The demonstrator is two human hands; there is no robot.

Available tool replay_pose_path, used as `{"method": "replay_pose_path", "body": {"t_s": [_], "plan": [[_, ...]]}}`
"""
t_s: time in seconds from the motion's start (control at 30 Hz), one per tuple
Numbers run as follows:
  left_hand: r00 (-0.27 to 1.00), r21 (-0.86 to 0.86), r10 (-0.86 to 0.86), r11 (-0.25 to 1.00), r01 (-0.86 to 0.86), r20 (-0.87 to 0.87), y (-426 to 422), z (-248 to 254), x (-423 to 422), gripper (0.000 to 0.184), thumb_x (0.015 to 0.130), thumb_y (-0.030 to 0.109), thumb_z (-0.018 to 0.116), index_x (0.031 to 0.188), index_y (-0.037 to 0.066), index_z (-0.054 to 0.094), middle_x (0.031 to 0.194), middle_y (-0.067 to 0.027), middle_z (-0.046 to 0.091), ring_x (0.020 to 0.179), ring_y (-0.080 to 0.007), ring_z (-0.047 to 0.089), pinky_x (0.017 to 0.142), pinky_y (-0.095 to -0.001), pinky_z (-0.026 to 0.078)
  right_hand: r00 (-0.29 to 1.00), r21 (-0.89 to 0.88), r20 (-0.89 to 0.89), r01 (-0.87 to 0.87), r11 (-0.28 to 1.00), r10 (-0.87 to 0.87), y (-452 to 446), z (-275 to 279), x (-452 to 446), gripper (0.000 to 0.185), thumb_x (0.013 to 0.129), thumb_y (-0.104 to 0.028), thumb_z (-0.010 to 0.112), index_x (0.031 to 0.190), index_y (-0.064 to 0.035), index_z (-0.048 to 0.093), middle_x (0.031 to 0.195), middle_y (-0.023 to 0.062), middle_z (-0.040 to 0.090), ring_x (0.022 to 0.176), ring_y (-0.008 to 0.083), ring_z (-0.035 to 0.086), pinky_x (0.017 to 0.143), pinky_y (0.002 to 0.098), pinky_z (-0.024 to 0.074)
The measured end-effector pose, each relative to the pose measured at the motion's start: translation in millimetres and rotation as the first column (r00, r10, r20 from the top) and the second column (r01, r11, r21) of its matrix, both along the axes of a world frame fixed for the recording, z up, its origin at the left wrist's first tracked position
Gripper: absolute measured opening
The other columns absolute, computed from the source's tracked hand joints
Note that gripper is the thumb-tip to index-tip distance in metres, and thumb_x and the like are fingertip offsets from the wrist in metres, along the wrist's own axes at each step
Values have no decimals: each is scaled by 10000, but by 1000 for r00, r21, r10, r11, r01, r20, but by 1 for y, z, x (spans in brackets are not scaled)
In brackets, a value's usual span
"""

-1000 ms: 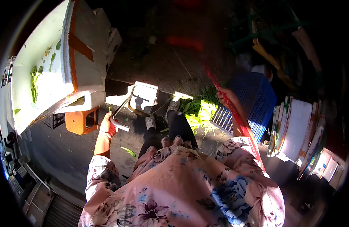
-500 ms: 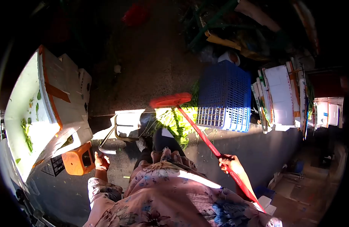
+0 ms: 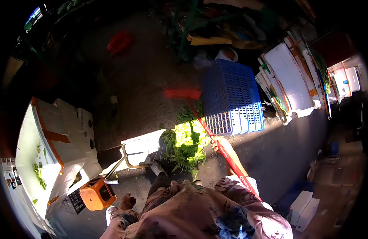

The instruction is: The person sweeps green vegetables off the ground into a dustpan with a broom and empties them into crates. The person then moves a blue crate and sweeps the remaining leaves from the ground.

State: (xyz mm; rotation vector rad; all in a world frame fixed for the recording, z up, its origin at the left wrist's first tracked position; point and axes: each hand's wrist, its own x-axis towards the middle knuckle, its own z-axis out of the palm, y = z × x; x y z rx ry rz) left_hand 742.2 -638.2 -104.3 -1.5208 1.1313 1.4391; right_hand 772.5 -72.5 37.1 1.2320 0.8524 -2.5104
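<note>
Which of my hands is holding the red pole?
Your right hand, wrapped around the red pole; your left hand is apart from it, near the orange stool.

Greens (image 3: 188,139) are heaped on the floor (image 3: 271,151) mid-view, with a crate (image 3: 236,99) planted just to their right and some boxes (image 3: 289,77) stacked past that. On the far left, a stool (image 3: 90,196) is parked by a foam box (image 3: 52,118). The broom (image 3: 226,155) is angled between greens and crate, its head left of the crate.
</note>
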Motion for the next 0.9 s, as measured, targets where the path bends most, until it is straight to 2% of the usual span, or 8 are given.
{"method": "replay_pose_path", "body": {"t_s": [0.03, 0.1, 0.27, 0.47, 0.53, 0.67, 0.8, 0.9], "plan": [[981, -83, -192, 978, 190, -15, 15, 8, -4, 224, 826, 201, 412, 655, 81, 490, 377, -22, 225, 315, -170, 231, 330, -315, 217, 1000, -35, -1, -3, 999, 3, -6, 5, 24, 87, 767, -129, 511, 805, -77, 453, 638, -1, 456, 461, 60, 408, 349, 195, 325], [998, 269, -44, 962, 52, -37, 15, -23, -7, 250, 836, 193, 383, 679, 58, 523, 389, -32, 268, 325, -172, 265, 343, -334, 263, 995, 26, 95, -2, 1000, 0, -18, 16, 77, 108, 763, -131, 524, 826, -71, 461, 653, 11, 459, 466, 65, 398, 350, 199, 315], [777, 145, -367, 854, 499, -512, 74, -91, -18, 202, 819, 186, 361, 813, 50, 509, 492, -46, 423, 437, -183, 417, 383, -346, 353, 996, 72, 84, -6, 997, 0, -44, 47, 184, 198, 750, -114, 547, 917, -26, 485, 656, 31, 468, 475, 87, 421, 365, 199, 323], [767, -90, -441, 886, 455, -465, 208, 35, 28, 132, 799, 170, 430, 760, 61, 494, 534, -65, 456, 407, -195, 443, 365, -318, 381, 999, 83, 36, -27, 996, 24, -9, 49, 276, 257, 727, -58, 556, 966, 13, 493, 635, 60, 520, 447, 110, 452, 380, 215, 342], [794, 12, -374, 902, 432, -480, 231, 46, 54, 144, 811, 181, 419, 736, 63, 457, 533, -53, 420, 437, -196, 423, 396, -323, 373, 987, 320, 92, -155, 935, 133, -2, 67, 293, 263, 713, -17, 529, 975, 10, 527, 636, 34, 532, 442, 93, 449, 394, 217, 342], [890, 94, -278, 939, 331, -362, 270, 59, 83, 113, 808, 167, 424, 730, 86, 436, 551, -42, 403, 454, -187, 407, 424, -317, 370, 972, 348, 57, -234, 908, 229, 17, 95, 326, 282, 719, -12, 480, 990, 17, 550, 770, 19, 568, 604, 69, 510, 549, 184, 405], [805, 192, -298, 874, 446, -513, 302, 68, 61, 54, 798, 136, 437, 774, 98, 467, 542, -36, 411, 433, -179, 419, 386, -310, 373, 970, 299, 93, -244, 922, 227, 28, 108, 346, 287, 734, -25, 491, 1013, 25, 535, 861, 59, 583, 709, 97, 543, 657, 202, 433], [692, -31, -445, 852, 523, -569, 352, 107, 31, 41, 793, 136, 470, 797, 95, 468, 570, -50, 467, 420, -161, 447, 366, -291, 395, 976, 272, 125, -209, 939, 180, 19, 126, 364, 322, 729, -61, 533, 1045, -1, 526, 782, 24, 583, 589, 63, 504, 531, 166, 394]]}}
